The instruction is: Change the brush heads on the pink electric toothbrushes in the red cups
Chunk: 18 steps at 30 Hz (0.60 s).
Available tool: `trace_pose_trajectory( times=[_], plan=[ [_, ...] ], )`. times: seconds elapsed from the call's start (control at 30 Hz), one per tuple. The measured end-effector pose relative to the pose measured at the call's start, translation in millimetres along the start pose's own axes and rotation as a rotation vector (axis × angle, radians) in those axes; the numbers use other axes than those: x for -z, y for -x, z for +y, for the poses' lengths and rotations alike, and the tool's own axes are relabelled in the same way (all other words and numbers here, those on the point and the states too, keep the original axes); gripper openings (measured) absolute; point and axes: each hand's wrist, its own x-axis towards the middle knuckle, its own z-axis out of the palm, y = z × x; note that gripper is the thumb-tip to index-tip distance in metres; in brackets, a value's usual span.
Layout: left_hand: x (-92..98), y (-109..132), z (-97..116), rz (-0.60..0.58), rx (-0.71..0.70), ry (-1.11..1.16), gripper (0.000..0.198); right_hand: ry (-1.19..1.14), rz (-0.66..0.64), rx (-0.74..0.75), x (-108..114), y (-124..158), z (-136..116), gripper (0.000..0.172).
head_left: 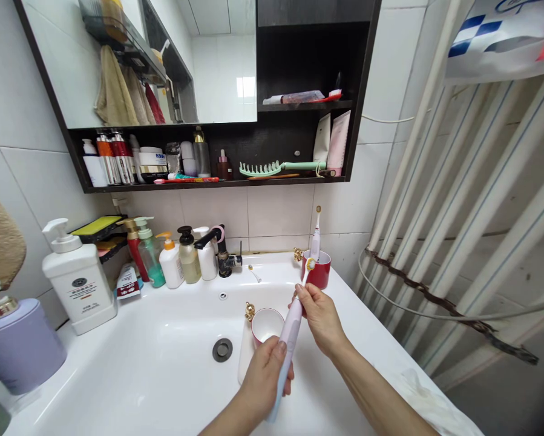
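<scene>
We list, from the left: one lilac plastic pump bottle (pixel 20 345), smooth and rounded; one boxy white plastic pump bottle (pixel 83 284), dark print on its front; one glossy white basin (pixel 154 357), gently curved; one dark metal tap (pixel 225 261) with a pink ring about its spout; one round grey drain stopper (pixel 222 349); one round white-lined cup (pixel 268 321), partly hidden by our left hand (pixel 261 372). That hand's fingers wrap the lower handle of a slim, pink-to-pale-blue electric toothbrush (pixel 291 330), held aslant above the basin, yellow-and-white bristles uppermost. Our right hand (pixel 319 318) has thumb and fingers clamped near its neck. Behind stands one glossy red cup (pixel 322 275), holding a second, white-and-lilac toothbrush (pixel 316 242).
</scene>
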Motion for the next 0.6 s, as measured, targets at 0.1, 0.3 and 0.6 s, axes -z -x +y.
trace_pose_trajectory(
  times=[0.1, 0.3, 0.6],
  plan=[
    [-1.8, -0.6, 2.1, -0.022, 0.019, 0.081, 0.034, 0.012, 0.014, -0.008, -3.3, 3.7, 1.9, 0.027],
    [7.6, -5.7, 15.8, 0.144, -0.099, 0.139, 0.031, 0.073, -0.351, -0.064, -25.7, 26.2, 9.6, 0.027],
    [43.8, -16.8, 34.4, 0.500, -0.215, 0.205, 0.031, 0.141, -0.464, -0.154, -25.4, 30.6, 3.9, 0.027]
  ],
)
